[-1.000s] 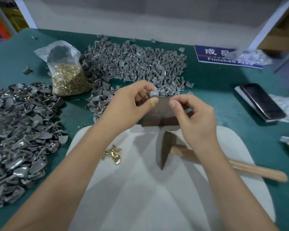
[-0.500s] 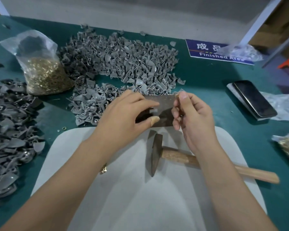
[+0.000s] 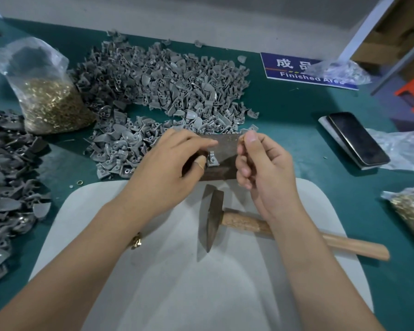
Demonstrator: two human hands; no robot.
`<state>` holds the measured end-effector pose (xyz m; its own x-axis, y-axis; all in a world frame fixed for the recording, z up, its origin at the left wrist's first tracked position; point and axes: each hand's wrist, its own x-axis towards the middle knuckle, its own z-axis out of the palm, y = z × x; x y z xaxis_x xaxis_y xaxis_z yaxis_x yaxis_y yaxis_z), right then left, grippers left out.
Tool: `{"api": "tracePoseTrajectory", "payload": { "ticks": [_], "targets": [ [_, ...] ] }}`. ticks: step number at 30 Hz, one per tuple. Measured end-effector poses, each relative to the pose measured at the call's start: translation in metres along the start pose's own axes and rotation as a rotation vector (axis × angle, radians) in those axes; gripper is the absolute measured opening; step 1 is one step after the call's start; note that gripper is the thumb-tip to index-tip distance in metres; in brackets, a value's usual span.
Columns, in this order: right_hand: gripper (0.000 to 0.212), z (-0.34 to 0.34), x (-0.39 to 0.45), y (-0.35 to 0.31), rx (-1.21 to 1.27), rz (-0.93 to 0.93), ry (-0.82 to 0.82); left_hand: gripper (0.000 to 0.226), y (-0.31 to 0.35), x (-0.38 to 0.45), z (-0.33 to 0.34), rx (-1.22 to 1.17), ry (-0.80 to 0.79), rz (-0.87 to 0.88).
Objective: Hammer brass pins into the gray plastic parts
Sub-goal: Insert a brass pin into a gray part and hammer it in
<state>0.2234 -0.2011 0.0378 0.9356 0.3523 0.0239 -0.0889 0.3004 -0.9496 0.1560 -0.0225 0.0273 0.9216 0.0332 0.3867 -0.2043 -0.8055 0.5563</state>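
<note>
The left hand [image 3: 167,168] presses a small gray part [image 3: 212,159] down on a dark metal block [image 3: 221,156]. The thumb sits at the part's near-left edge and the straight fingers [image 3: 189,142] reach over its far side, probably to pin the piece flat on a hard base so a blow will not shift it. The socket faces up and is left uncovered.

Just right of the part, the right hand [image 3: 263,168] is raised over the block with thumb and forefinger pinched together at the tip. A small brass pin [image 3: 241,139] appears to be held there, though it is too small to be sure. The other fingers curl loosely.

The hammer [image 3: 215,218] lies on the white mat [image 3: 153,271], just nearer than both hands, its handle running under the right wrist, which keeps it handy for that hand once the pin is seated.

Beyond the fingers lies a heap of gray parts [image 3: 167,82]. A bag of pins [image 3: 50,101] stands far left of them. A few loose pins [image 3: 136,241] show beside the left forearm.
</note>
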Motion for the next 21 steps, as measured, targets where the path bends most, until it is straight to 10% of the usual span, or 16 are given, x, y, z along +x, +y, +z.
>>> {"api": "tracePoseTrajectory", "payload": {
  "ticks": [10,21],
  "targets": [
    [0.01,-0.007,-0.001,-0.003,-0.844,-0.515,0.126,0.015,0.008,0.0,0.006,-0.04,0.114,-0.082],
    [0.009,0.007,0.0,0.006,-1.128,-0.533,0.092,0.01,0.013,-0.003,0.01,-0.074,0.203,-0.167]
  ]
}}
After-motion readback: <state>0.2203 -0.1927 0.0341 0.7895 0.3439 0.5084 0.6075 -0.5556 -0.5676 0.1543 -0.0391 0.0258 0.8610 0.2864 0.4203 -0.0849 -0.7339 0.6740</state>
